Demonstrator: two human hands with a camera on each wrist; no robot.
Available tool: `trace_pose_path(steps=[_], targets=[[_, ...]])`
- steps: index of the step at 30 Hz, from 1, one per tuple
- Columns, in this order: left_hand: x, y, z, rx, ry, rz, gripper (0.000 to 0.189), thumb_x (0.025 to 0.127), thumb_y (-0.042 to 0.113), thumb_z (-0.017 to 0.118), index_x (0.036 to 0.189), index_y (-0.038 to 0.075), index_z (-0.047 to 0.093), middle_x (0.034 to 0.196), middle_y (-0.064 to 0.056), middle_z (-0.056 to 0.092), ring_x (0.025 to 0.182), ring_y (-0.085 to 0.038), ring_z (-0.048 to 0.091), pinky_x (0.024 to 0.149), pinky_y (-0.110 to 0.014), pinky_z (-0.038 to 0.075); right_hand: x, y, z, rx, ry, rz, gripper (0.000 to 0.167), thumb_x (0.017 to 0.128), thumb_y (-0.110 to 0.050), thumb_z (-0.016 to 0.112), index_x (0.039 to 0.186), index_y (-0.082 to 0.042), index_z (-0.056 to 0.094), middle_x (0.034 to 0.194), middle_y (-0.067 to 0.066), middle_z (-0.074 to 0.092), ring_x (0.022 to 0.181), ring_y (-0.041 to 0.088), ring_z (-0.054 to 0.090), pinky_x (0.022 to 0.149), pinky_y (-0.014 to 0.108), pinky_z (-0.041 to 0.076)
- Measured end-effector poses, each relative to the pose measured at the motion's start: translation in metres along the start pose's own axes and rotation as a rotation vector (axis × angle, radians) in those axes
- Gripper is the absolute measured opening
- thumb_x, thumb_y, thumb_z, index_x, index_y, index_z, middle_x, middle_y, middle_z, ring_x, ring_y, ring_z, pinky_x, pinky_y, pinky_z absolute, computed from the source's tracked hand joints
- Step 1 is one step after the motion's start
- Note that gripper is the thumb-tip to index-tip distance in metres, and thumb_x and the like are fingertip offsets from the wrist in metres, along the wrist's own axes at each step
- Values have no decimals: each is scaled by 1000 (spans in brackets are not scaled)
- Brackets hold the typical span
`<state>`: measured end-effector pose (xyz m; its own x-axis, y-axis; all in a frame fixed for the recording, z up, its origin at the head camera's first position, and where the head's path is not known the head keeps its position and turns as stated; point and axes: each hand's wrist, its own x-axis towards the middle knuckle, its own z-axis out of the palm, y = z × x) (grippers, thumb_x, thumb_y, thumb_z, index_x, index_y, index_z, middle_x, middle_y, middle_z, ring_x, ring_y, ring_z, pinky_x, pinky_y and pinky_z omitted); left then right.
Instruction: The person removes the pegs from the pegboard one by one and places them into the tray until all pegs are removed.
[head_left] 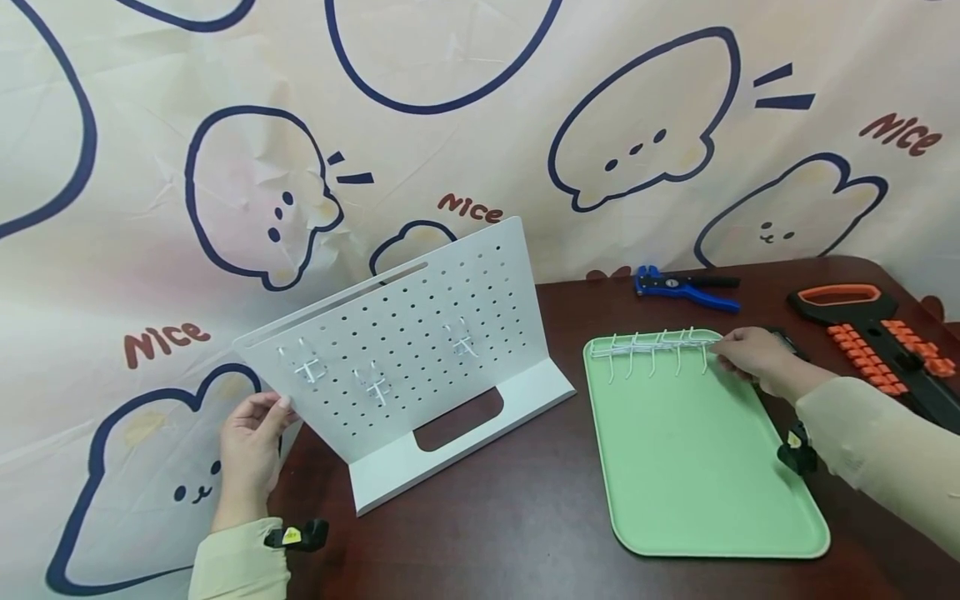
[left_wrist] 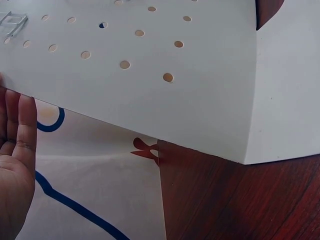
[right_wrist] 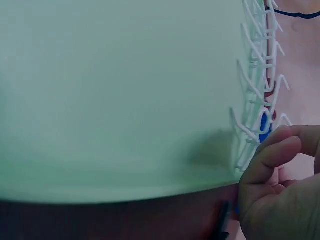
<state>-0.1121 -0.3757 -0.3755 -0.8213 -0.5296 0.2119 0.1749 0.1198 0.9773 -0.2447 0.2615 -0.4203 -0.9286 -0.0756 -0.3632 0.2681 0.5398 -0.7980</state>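
Observation:
A white pegboard [head_left: 420, 333] on a bent base stands angled on the table, three wire hooks fixed in its holes, among them a hook [head_left: 308, 365] near the left. My left hand [head_left: 255, 433] grips the board's left edge, thumb in front and fingers behind. In the left wrist view, fingers [left_wrist: 22, 125] show past that edge. White wire hooks [head_left: 652, 346] lie in a row along the far rim of a green tray [head_left: 705, 467]. At the row's right end, my right hand [head_left: 757, 358] pinches the last hook [right_wrist: 246, 132] with thumb and curled forefinger.
Blue-handled pliers [head_left: 682, 287] lie behind the tray. To the right, a black and orange tool holder [head_left: 877, 333] carries several orange pieces. The dark wooden table [head_left: 525, 517] backs onto a cartoon-printed cloth [head_left: 450, 150].

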Motion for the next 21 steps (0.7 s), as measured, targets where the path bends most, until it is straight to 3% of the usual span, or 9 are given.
trace_pose_path(steps=[4,9,15,21], targets=[[0,-1,-1,6,-6,2,10,100,7,69,100,-3,68,92,1,69,82,-10,65,75,-15,54,-1,-16,-2,-8,30,-19,31,108,-23,47,113,7,54,86,5,61,70,19,52,60,32,45],[1,-1,-2,11,-7,2,5,100,4,67,96,2,70,92,1,68,81,-10,65,74,-15,54,3,-52,4,31,7,-113,39,110,-25,48,130,8,51,105,6,68,88,17,62,77,32,55],[0,-1,-2,-19,-18,16,9,99,0,67,92,4,70,90,-1,68,78,-10,65,73,-16,55,3,-111,32,103,-60,-209,33,109,-22,52,127,5,54,100,1,68,84,10,64,79,28,57],[0,-1,-2,-31,-32,25,10,100,-1,66,91,4,69,88,0,68,77,-9,65,73,-16,55,-2,-168,69,127,-141,-270,32,108,-21,54,128,4,54,109,10,66,89,16,64,81,29,55]])
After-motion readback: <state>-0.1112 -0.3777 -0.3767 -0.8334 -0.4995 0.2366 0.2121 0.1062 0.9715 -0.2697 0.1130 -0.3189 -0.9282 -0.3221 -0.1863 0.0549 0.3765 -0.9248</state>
